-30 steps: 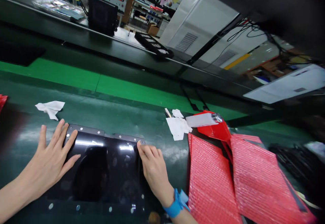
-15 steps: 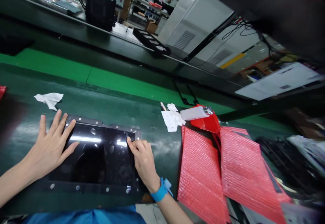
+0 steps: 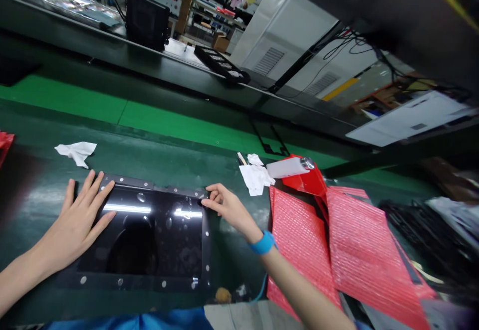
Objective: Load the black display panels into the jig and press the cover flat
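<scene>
A black glossy display panel (image 3: 174, 235) lies flat on the dark green bench, with round pale dots along its frame and bubble-like marks on its face. My left hand (image 3: 77, 220) rests with fingers spread over the panel's left edge and upper left corner. At the upper right corner, my right hand (image 3: 226, 205), wearing a blue wristband (image 3: 263, 243), has thumb and forefinger drawn close together. What lies between those fingertips is too small to make out.
A crumpled white wipe (image 3: 77, 151) lies beyond my left hand. To the right are more white wipes (image 3: 255, 178), a white bottle (image 3: 289, 167) with a metallic cap, and red bubble-wrap pouches (image 3: 299, 230). A black monitor (image 3: 146, 20) stands across the bench.
My right hand has shifted from the panel's right side outward to its upper right corner, its forearm now reaching in from farther right. The left hand stays spread on the panel.
</scene>
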`<act>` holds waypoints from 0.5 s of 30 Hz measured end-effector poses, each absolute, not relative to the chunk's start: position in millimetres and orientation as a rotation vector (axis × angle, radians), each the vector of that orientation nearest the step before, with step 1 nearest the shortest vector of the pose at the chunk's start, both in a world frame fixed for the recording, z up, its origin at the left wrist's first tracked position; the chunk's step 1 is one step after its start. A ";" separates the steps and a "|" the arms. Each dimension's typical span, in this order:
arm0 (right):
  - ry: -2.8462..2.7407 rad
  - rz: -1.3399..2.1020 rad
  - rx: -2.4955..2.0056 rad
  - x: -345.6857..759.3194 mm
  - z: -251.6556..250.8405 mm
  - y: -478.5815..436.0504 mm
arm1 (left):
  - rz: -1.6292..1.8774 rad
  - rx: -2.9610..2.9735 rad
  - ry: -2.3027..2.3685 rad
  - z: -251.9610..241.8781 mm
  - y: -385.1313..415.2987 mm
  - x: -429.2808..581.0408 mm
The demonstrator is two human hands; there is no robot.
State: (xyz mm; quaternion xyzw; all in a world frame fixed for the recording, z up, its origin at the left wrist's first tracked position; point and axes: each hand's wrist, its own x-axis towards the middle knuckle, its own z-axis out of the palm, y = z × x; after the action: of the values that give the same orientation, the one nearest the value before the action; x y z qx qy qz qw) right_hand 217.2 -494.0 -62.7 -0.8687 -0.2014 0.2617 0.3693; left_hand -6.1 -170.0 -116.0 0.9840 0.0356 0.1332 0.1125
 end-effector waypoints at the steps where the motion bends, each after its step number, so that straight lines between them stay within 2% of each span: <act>1: -0.530 0.767 -2.220 228.9 -58.4 -487.0 | 0.392 2.852 0.123 -115.8 -170.3 -6.5; 8: -0.678 1.241 -2.180 266.9 -45.9 -455.3 | 0.373 2.691 0.242 -106.1 -175.9 -6.6; 15: -0.518 1.317 -2.288 280.7 -86.9 -471.0 | 0.285 2.636 0.317 -88.5 -183.5 -0.8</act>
State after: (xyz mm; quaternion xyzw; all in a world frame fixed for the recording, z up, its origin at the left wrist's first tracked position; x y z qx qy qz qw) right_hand 280.7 -471.0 -86.9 -0.8289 -0.1878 0.4772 0.2235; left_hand -0.8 -183.5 -88.5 0.9599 0.1153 0.1037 0.2334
